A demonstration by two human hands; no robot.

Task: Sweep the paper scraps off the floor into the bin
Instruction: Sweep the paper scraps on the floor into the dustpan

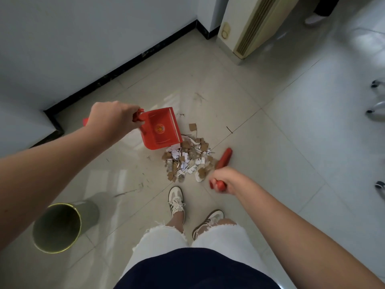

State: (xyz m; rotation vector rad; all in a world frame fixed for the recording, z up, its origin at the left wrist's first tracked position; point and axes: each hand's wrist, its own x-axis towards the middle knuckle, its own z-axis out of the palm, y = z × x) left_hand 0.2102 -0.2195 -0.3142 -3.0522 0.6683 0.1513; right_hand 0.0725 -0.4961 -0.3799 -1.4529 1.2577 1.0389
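Nearest me on the tiled floor (pixel 281 126), my two sneakers stand just short of the paper scraps (pixel 188 160); the bin (pixel 62 226) sits open-mouthed to my left, with bare tile around it. My right hand (pixel 226 181) is closed around the red brush (pixel 223 161), whose head touches the pile's right edge. My left hand (pixel 113 119) grips the red dustpan (pixel 159 129) by its handle, its lip at the pile's far-left edge. Beyond, the black baseboard (pixel 116 71) bounds the floor.
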